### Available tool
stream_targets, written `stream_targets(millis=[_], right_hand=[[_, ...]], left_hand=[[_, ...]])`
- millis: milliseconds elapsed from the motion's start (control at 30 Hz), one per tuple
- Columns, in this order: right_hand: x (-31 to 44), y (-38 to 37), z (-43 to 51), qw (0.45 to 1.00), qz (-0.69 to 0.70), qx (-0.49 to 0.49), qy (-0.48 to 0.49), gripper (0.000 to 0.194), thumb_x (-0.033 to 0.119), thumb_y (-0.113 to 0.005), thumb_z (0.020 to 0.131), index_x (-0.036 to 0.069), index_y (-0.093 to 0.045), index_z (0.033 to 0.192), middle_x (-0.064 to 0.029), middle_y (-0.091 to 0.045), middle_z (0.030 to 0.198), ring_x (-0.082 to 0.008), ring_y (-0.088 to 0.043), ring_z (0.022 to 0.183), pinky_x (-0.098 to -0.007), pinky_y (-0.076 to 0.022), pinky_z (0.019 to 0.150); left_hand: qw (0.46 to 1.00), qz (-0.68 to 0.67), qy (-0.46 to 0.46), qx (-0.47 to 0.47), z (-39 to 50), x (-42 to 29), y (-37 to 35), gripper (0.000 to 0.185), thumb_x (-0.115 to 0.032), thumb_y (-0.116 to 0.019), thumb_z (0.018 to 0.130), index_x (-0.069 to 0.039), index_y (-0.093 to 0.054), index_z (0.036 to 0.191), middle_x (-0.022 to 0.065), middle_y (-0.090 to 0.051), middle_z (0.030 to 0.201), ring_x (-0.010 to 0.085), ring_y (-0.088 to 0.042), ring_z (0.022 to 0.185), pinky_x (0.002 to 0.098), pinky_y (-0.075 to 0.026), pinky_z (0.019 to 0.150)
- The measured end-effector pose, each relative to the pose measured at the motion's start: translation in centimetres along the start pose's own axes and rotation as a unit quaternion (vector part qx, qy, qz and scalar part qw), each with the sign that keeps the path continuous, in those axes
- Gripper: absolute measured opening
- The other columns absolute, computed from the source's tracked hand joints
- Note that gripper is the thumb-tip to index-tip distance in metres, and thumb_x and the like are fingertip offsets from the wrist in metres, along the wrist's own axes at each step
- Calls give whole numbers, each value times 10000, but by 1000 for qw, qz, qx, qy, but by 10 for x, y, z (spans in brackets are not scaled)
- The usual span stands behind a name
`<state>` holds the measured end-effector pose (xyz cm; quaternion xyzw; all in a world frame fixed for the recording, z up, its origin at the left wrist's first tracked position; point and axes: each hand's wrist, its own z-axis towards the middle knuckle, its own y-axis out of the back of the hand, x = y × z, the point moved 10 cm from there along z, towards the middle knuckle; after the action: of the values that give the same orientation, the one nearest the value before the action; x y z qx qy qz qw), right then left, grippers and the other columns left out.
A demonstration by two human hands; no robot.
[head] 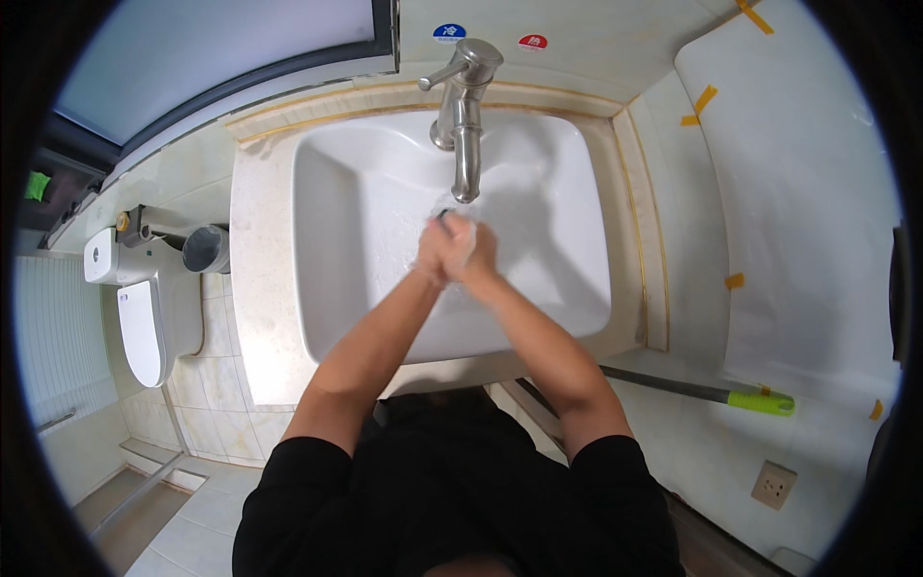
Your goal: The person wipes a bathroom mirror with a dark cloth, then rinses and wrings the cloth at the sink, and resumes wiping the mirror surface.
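Observation:
Both of my hands are together over the white ceramic washbasin (389, 317), just below the spout of the brushed metal faucet (467, 144). My left hand (435, 249) and my right hand (476, 249) press against each other, wet and blurred. Which hand lies on top cannot be told. A small dark thing (445, 214) shows at the fingers; what it is and which hand has it are unclear. Water splashes around the fingers and onto the basin floor. The faucet's lever points left.
A stone countertop (263, 288) surrounds the basin. At the left stand a white toilet (140, 317) and a grey waste bin (205, 249). A pole with a green grip (761, 402) leans at the right, above a wall socket (774, 485). A dark-framed panel (267, 72) is at upper left.

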<state>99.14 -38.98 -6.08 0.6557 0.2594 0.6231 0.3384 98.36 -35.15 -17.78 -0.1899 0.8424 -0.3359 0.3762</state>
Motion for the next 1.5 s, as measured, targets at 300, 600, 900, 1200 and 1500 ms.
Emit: stream_targets(millis=[300, 600, 900, 1200, 1500], right_hand=[[-59, 11, 21, 993, 61, -28, -94, 248, 268, -518, 789, 31, -577, 746, -145, -583, 660, -297, -555, 619, -373, -421, 580], [-51, 5, 16, 929, 350, 62, -101, 221, 173, -529, 795, -25, -548, 700, -10, -508, 598, -89, -428, 536, -247, -357, 501], [-51, 17, 9, 989, 136, -31, -45, 234, 193, -576, 721, 23, -517, 870, -132, -548, 802, -300, -540, 762, -372, -421, 655], [-22, 17, -7, 964, 255, -56, 50, 173, 140, -610, 711, 20, -513, 791, -78, -490, 792, -221, -511, 670, -314, -416, 588], [-51, -20, -1, 741, 651, 27, -162, 141, 65, -443, 726, 12, -559, 785, -26, -550, 749, -107, -495, 646, -232, -399, 629]], left_hand=[[997, -24, -18, -70, -24, -10, 19, 341, -322, -395, 869, -58, -497, 1058, 67, -546, 1003, 214, -501, 940, 366, -403, 815], [956, 250, -90, -122, -29, -56, 73, 170, -282, -583, 780, -119, -532, 783, 1, -539, 882, 125, -481, 821, 301, -362, 745], [999, 3, -43, 31, -32, -44, -4, 185, -187, -504, 815, -61, -464, 944, 63, -520, 928, 171, -506, 867, 325, -414, 785], [998, 23, -57, -13, -42, -57, -30, 183, -135, -454, 844, -55, -480, 1007, 47, -520, 889, 153, -503, 801, 327, -429, 724], [990, 97, -85, -55, -33, -61, 3, 118, -79, -490, 825, -77, -498, 942, 16, -529, 808, 112, -497, 698, 233, -413, 625]])
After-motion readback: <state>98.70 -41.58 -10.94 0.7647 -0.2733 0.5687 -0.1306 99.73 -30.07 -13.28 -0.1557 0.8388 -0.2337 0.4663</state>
